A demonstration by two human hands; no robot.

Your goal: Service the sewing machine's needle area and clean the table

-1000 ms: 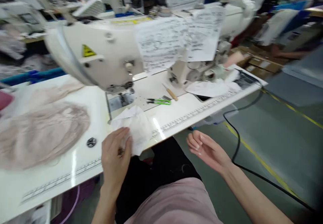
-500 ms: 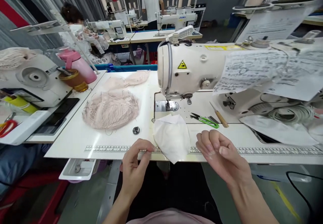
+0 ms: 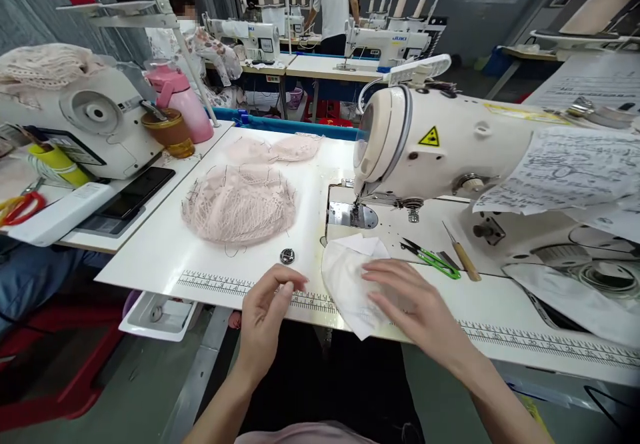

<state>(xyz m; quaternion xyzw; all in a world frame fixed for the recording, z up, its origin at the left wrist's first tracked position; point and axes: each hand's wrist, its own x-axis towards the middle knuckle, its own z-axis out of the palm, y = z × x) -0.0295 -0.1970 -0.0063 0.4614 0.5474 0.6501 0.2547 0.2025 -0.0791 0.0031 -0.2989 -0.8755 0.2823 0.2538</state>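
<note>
A white fabric piece [image 3: 347, 284], shaped like a cup with a pointed lower end, lies at the table's front edge below the sewing machine's needle area. My right hand [image 3: 415, 297] reaches over its right side, fingers stretched and slightly apart. The fingertips lie on or just above the fabric; contact is not certain. To the left of the fabric, my left hand [image 3: 267, 314] hovers by the printed ruler [image 3: 215, 284]. Its fingers are curled and the thumb meets them, with nothing visible between. A round metal bobbin case [image 3: 287, 256] lies just beyond it.
The white sewing machine [image 3: 425, 144] stands ahead. Green thread snips [image 3: 433, 259] and a wooden-handled awl [image 3: 463, 254] lie right of the fabric. Pink lace pieces [image 3: 240, 204] are at left. An open white drawer [image 3: 157, 317] juts out below. Two people are at work farther back.
My right hand has moved left onto or over the white fabric, and its curled fingers have straightened. My left hand keeps nearly the same pose. The camera view has turned left.
</note>
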